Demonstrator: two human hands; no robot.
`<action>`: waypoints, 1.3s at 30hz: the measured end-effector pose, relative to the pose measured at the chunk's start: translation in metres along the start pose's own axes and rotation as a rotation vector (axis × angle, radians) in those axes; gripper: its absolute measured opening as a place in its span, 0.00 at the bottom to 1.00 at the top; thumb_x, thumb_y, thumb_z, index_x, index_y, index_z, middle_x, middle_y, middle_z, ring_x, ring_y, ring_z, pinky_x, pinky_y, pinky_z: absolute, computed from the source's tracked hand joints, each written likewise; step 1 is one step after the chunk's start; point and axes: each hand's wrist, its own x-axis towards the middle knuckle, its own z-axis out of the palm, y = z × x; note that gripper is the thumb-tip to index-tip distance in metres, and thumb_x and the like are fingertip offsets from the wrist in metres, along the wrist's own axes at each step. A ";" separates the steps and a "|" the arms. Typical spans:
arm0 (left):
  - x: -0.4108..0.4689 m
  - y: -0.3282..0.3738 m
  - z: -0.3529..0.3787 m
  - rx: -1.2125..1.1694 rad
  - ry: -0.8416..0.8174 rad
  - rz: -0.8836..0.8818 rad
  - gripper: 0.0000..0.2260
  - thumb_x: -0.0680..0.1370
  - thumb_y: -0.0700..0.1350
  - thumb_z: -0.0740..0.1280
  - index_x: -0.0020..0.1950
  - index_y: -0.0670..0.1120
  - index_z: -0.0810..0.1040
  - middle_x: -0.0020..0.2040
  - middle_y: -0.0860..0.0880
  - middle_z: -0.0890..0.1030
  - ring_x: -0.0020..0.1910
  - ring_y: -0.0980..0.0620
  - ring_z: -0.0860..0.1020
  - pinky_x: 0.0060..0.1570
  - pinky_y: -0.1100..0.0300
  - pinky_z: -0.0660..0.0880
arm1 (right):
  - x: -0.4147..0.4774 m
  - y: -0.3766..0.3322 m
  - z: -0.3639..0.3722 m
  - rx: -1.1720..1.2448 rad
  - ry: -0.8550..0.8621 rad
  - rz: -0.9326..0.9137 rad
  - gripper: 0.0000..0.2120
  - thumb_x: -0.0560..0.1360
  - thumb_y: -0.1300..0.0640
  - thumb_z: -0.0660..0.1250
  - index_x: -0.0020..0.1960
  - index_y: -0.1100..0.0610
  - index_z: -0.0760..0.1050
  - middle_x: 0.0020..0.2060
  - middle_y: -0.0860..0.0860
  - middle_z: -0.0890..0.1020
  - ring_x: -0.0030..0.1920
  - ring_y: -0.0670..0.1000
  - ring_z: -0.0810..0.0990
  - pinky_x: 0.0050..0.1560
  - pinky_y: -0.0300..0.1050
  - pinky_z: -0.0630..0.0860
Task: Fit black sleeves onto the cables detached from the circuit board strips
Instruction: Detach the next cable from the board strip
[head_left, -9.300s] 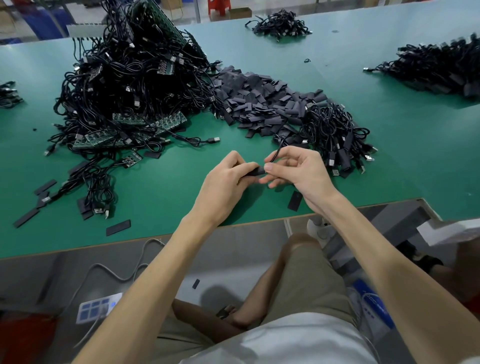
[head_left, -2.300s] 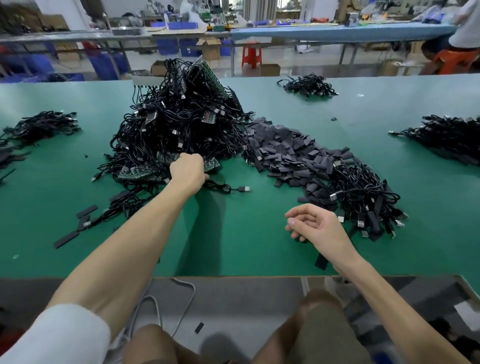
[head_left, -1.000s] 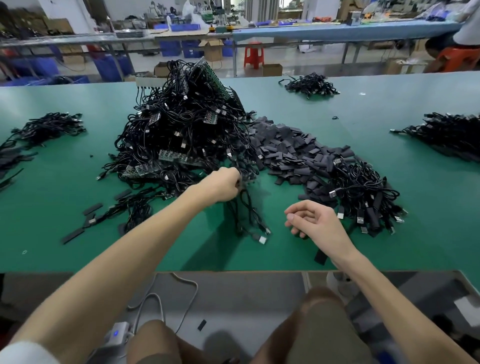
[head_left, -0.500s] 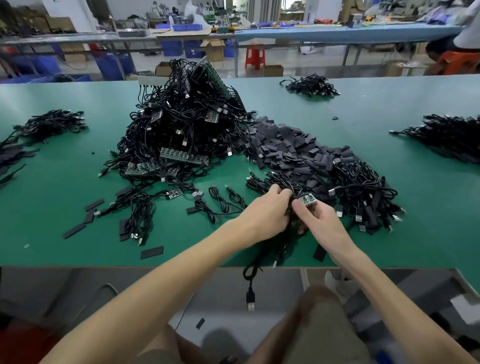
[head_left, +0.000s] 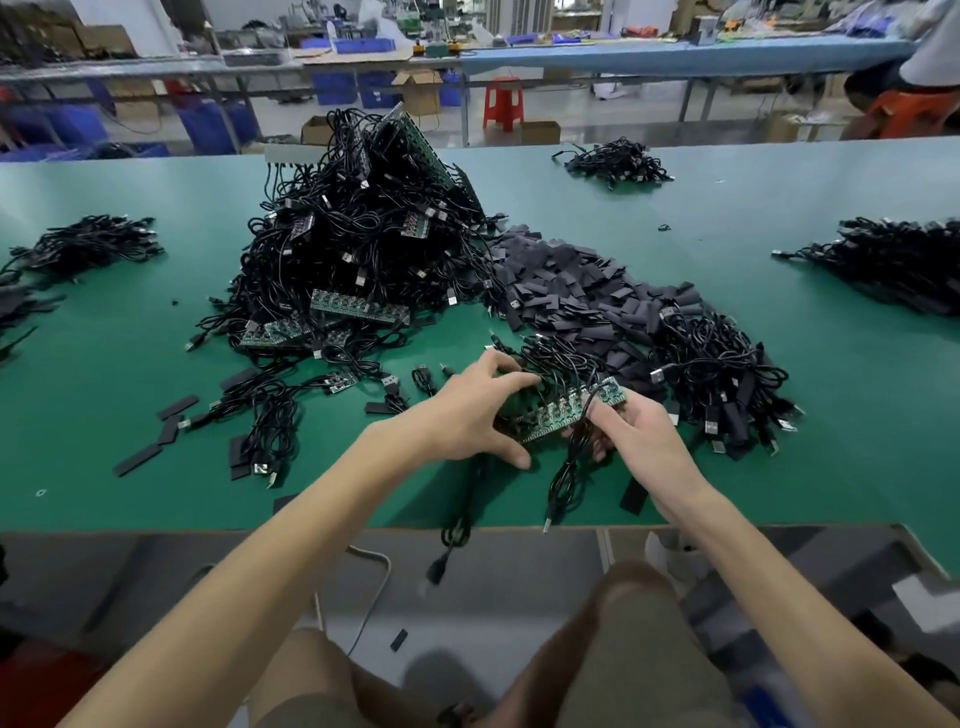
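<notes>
Pulled nearer since a moment ago, the circuit board strip (head_left: 563, 411) now hangs tilted over the surface (head_left: 130, 395) near its near edge, cables (head_left: 566, 478) dangling (none detached yet, I judge). Fingers of the left hand (head_left: 467, 418) curl over its left end, and those of the right hand (head_left: 641, 439) clamp its right end. Black sleeves (head_left: 571, 291) lie just beyond.

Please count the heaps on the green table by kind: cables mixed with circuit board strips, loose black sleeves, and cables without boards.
Cables with circuit board strips: 1
Loose black sleeves: 1
Cables without boards: 4, at left, far, at right, and one beside the right hand
Total: 6
The left-edge clutter is cut off and not counted.
</notes>
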 end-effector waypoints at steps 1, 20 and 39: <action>0.001 -0.002 -0.003 0.024 0.019 0.005 0.46 0.67 0.56 0.81 0.80 0.50 0.63 0.76 0.47 0.59 0.74 0.45 0.62 0.74 0.47 0.63 | 0.000 0.000 0.001 0.010 -0.003 -0.002 0.08 0.84 0.54 0.64 0.54 0.58 0.79 0.42 0.56 0.87 0.40 0.50 0.84 0.35 0.41 0.77; 0.011 0.046 0.002 -0.228 0.204 0.164 0.16 0.79 0.59 0.69 0.61 0.51 0.81 0.53 0.54 0.80 0.49 0.59 0.78 0.48 0.63 0.75 | 0.000 0.001 0.001 -0.017 0.049 -0.013 0.13 0.80 0.47 0.69 0.53 0.57 0.81 0.38 0.57 0.84 0.34 0.50 0.80 0.36 0.48 0.79; 0.041 0.049 0.005 0.209 0.647 0.009 0.13 0.78 0.34 0.69 0.61 0.45 0.79 0.55 0.46 0.73 0.45 0.43 0.75 0.49 0.51 0.72 | -0.003 -0.005 0.003 -0.046 -0.043 -0.016 0.13 0.81 0.48 0.68 0.53 0.59 0.76 0.41 0.54 0.87 0.38 0.59 0.84 0.39 0.43 0.78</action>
